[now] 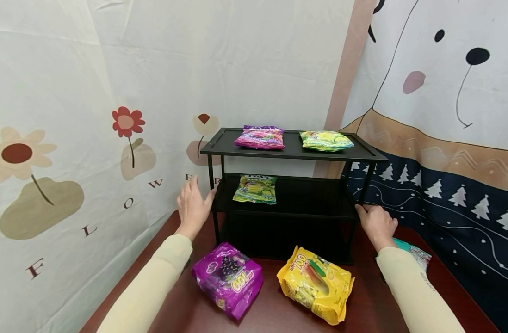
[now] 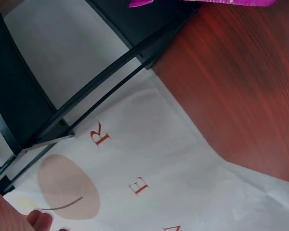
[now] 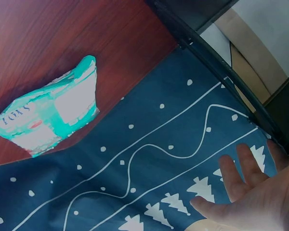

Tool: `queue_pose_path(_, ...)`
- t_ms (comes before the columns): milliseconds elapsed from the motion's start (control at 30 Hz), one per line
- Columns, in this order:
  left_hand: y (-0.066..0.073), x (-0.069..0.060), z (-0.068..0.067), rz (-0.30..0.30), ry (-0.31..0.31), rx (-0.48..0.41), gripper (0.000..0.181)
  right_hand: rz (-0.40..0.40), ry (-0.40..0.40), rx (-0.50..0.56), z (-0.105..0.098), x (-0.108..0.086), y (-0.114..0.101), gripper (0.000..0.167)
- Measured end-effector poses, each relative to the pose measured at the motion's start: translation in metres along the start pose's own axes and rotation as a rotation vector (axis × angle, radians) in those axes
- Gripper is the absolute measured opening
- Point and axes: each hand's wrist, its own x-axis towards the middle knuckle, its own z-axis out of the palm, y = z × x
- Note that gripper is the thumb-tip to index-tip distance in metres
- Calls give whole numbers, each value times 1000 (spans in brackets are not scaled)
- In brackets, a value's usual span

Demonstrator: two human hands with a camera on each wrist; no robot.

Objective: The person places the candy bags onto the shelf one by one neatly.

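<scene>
A black three-tier shelf (image 1: 312,196) stands between my two hands. My left hand (image 1: 193,206) is at its left side, fingers pointing up and thumb against or very near the front post by the middle tier. At the opposite side, my right hand (image 1: 378,225) has its thumb at the middle tier's corner; the right wrist view shows its fingers (image 3: 250,178) spread and holding nothing. On the top tier lie a pink-purple candy bag (image 1: 260,138) and a yellow-green candy bag (image 1: 326,141). Another green-yellow candy bag (image 1: 255,189) leans on the middle tier, left of centre.
A purple grape candy bag (image 1: 229,280) and a yellow mango candy bag (image 1: 316,284) lie on the reddish-brown table (image 1: 270,317) before the shelf. Right of it lies a teal-white candy bag (image 3: 53,108). Printed cloth hangs behind (image 1: 279,60) and at right.
</scene>
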Motion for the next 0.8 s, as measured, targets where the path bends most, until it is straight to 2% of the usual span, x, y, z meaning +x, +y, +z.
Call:
queue_pose_path(67,-2,1,1,-41,-76,-9,73,-3,1,0,0,-1,0,46)
queue_pose_path(133,-4,2,3,-56,-149,-9,71,-3,1,2,1,-1,0,45)
queue_pose_path(267,-6,3,5,-31,-239,15,62,-1,0,2,1,-1,1,45)
queue_pose_path(367,-6,3,5,-6,-260,46,58,0,3,0,1,0,1,46)
queue_pose_path(500,-6,2,6,-4,-272,65,55,-2,7,5,1,0,-1,45)
queue_pose_path(667,-7,2,8,-16,-293,78,53,3,2,4,1,0,-1,45)
queue_pose_path(800,-6,4,10,-47,-320,39,47,10,-1,2,1,0,0,45)
